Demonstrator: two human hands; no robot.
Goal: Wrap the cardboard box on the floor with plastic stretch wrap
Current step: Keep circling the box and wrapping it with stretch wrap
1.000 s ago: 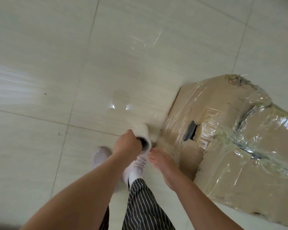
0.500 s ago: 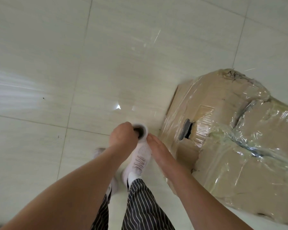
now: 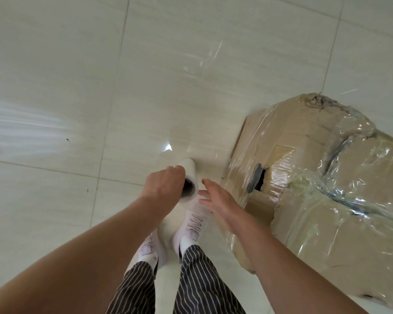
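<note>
The left hand point(image 3: 163, 186) grips the near end of a white roll of clear plastic stretch wrap point(image 3: 190, 169). The right hand point(image 3: 220, 200) hovers just beside the roll, fingers point(image 3: 208, 184) straight. At the right, a brown cardboard box point(image 3: 304, 177) with a torn hole lies on the pale tiled floor point(image 3: 77, 64), covered in glossy film. Below are white sneakers point(image 3: 192, 225) and striped trousers point(image 3: 200, 279).

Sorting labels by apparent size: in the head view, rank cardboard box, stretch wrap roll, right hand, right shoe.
1. cardboard box
2. right hand and right shoe: alike, unranked; hand nearer the camera
3. stretch wrap roll
</note>
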